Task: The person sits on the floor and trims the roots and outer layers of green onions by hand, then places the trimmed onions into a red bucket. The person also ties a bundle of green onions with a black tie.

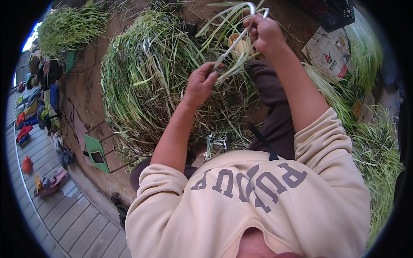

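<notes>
My left hand (200,84) pinches the lower end of a long leafy stalk (233,46) between thumb and fingers. The stalk has a white stem and looks like garlic greens or leek. Higher up and to the right, my right hand (265,34) grips the same stalk where its pale stem bends over. Thin, limp leaves droop near both hands. Beneath them lies a large heap of green stalks (145,74), with brown, dry strands along its near side. Partly behind the right hand's leaves is a yellowish object (238,43), which I cannot make out.
Another bundle of greens (72,27) lies at the far left. To the right are a printed white board or carton (326,53), a dark plastic crate (335,14), pale leaf bundles (364,48) and loose greens (376,151). A green panel on a metal frame (96,154) and scattered clothing (24,133) are leftward.
</notes>
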`<state>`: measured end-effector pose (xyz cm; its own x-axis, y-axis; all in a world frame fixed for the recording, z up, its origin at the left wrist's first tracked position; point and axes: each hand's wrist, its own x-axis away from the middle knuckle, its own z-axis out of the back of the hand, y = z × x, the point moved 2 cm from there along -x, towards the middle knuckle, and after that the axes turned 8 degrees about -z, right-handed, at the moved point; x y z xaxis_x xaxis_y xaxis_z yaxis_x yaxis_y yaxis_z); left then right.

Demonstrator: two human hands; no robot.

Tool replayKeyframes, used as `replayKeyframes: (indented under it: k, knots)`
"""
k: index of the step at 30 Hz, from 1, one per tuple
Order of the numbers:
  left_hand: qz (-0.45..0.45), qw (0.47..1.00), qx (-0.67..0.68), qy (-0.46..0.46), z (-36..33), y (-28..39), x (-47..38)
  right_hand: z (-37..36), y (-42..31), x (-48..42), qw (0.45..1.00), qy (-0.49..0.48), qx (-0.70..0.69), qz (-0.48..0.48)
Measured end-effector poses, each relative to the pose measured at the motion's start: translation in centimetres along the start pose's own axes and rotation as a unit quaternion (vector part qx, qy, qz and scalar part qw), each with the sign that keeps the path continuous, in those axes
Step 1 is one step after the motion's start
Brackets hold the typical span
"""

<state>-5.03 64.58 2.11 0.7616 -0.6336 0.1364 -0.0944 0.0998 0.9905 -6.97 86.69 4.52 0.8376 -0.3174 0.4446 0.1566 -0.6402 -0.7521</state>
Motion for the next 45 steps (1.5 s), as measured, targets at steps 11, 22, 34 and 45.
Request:
replayKeyframes:
  k: [11, 22, 34, 45]
  knots:
    - [-0.17, 0.883, -0.386, 0.206, 6.3, 0.9, -0.2, 0.7, -2.1, 0.0, 0.992, 0.056, -0.107, 0.032]
    - [-0.027, 0.98, 0.072, -0.184, -5.4, 3.6, -6.1, 2.9, -5.2, -0.3, 0.967, -0.008, -0.255, 0.014]
    - [0.046, 0.809, -0.521, 0.267, 11.4, 0.9, -6.7, 9.3, -10.3, -1.2, 0.932, 0.055, -0.284, 0.218]
    - [-0.057, 0.993, 0.0, -0.099, -5.7, 3.6, -4.3, 0.9, -4.5, 1.0, 0.973, -0.093, -0.211, 0.008]
